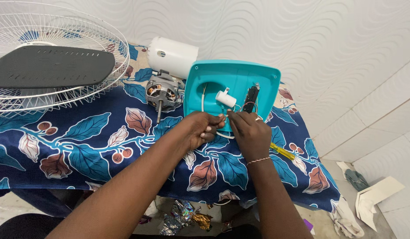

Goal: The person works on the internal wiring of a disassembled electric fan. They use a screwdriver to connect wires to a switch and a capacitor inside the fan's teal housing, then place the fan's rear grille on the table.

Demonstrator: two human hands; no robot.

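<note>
From the head camera, both hands meet at the near edge of a turquoise plastic fan base housing (233, 84), which lies upturned on the surface under a navy cloth printed with leaves (94, 132). The left hand (199, 129) has its fingers (212, 124) curled and pinched on thin white wires (222, 134) that run out of the housing. The right hand (252, 132) has its fingers (235, 118) bunched close on the same wires, touching the left hand's fingertips (a thin bracelet sits at that wrist). Inside the housing stand a small white cylindrical part (225, 98) and a black switch strip (251, 96). A yellow-handled screwdriver (282, 151) lies just beside the right wrist. Behind the housing rest a bare metal fan motor (162, 93) with its shaft, and a white plastic motor cover (174, 55). Far left lies a white wire fan grille (59, 26) with a dark grey blade (50, 66).
</note>
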